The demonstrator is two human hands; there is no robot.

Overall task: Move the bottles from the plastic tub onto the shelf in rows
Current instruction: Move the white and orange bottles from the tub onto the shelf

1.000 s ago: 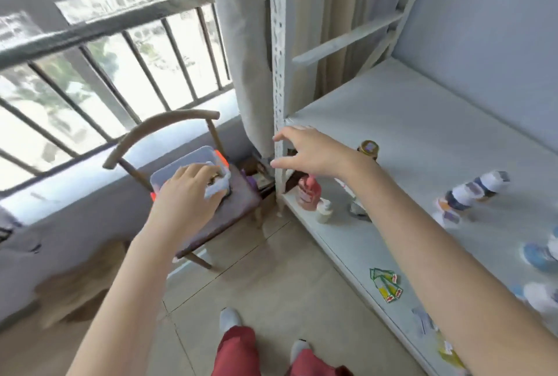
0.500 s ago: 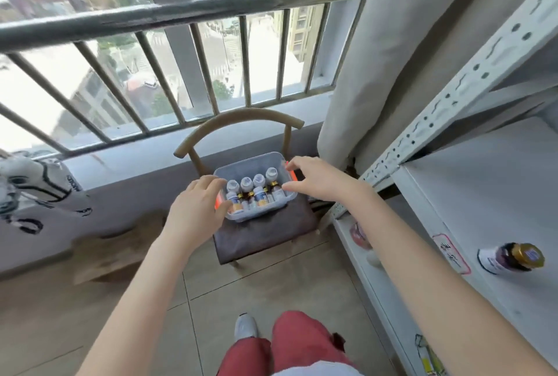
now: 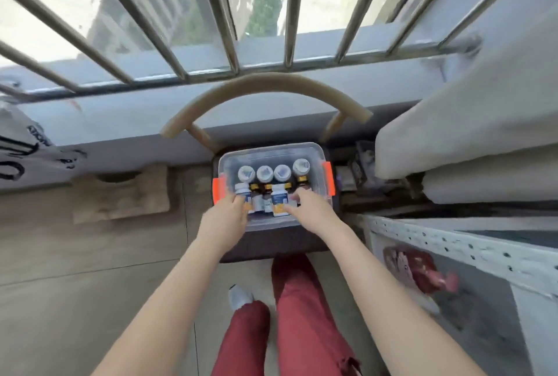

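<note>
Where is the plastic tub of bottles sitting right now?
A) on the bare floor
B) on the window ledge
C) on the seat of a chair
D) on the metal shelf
C: the plastic tub rests on the dark seat of the chair with the curved wooden back, off the floor and away from the shelf.

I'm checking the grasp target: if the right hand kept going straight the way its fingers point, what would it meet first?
Likely the blue-labelled white bottle in the near row of the plastic tub; the right hand looks almost on it, contact unclear.
</note>
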